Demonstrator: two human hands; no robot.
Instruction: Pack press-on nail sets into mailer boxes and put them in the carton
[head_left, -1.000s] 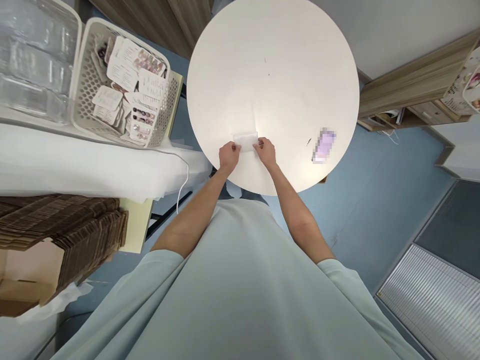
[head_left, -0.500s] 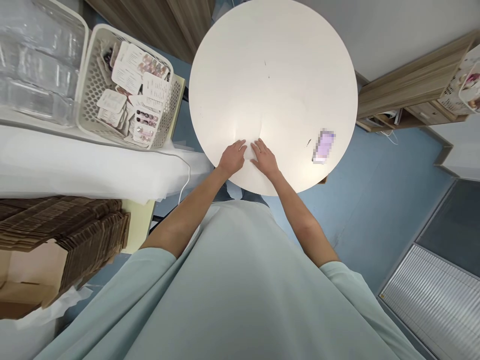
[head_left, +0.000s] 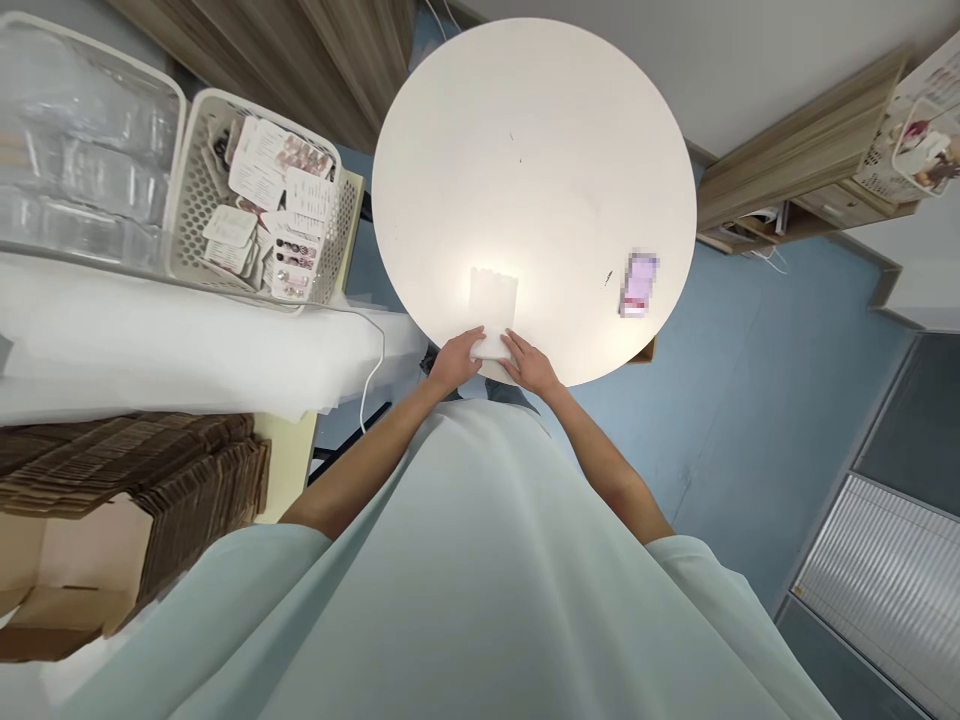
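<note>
A thin white sheet [head_left: 493, 293], like foam or tissue, lies on the round white table [head_left: 540, 110] near its front edge. Its near end forms a thicker folded or rolled part. My left hand [head_left: 457, 358] grips that part's left side, fingers bent round it. On the right side, my right hand [head_left: 530, 363] holds the same part between thumb and fingers. Whether anything is inside the fold cannot be seen.
A purple blurred object [head_left: 639, 284] lies at the table's right. To the left stand a white basket [head_left: 341, 215] of carded hair clips, clear plastic boxes [head_left: 105, 180], a white sheet roll [head_left: 187, 345] and stacked brown cardboard [head_left: 202, 480]. A white cable [head_left: 381, 350] hangs beside the table.
Both hands have moved towards my body. The sheet's near end now shows as a thick fold between them, with the flat part visible beyond. The view has shifted slightly.
</note>
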